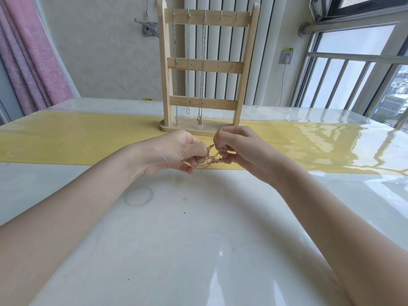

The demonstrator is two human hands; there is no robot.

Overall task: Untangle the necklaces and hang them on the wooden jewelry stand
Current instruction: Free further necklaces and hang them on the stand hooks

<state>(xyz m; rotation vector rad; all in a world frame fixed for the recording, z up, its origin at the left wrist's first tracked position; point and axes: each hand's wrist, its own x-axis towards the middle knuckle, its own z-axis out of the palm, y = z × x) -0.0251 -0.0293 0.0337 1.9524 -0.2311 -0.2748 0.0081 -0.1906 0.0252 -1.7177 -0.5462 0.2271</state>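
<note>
**Gold tangle between two hands, three chains up on the stand**

Tabletop (pixel 198 239) first: glossy white marble filling the lower view, with a yellow runner (pixel 66 142) crossing it from side to side under a clear, shiny cover. Pink curtain (pixel 28 62) at far left, window (pixel 357 74) with railings at right, and a wall socket (pixel 286 57) with a white cord hanging from it.

Next in size, the wooden jewelry stand (pixel 206 65), upright on the runner at the far side of the tabletop, three crossbars and a row of hooks along the top one. Three silver necklaces (pixel 188 62) hang from the left-hand hooks (the two hooks at the right are bare), the third one reaching down to the base.

Just in front of the base, both hands meet above the runner. Left hand (pixel 176 151) has its fingers curled, thumb and fingertips pinching the chain. Right hand (pixel 238 149) is curled the same way, pinching the other side. Strung between them, the tangled gold necklace (pixel 209 159), a small knotted bunch with loops drooping beneath the fingers.
</note>
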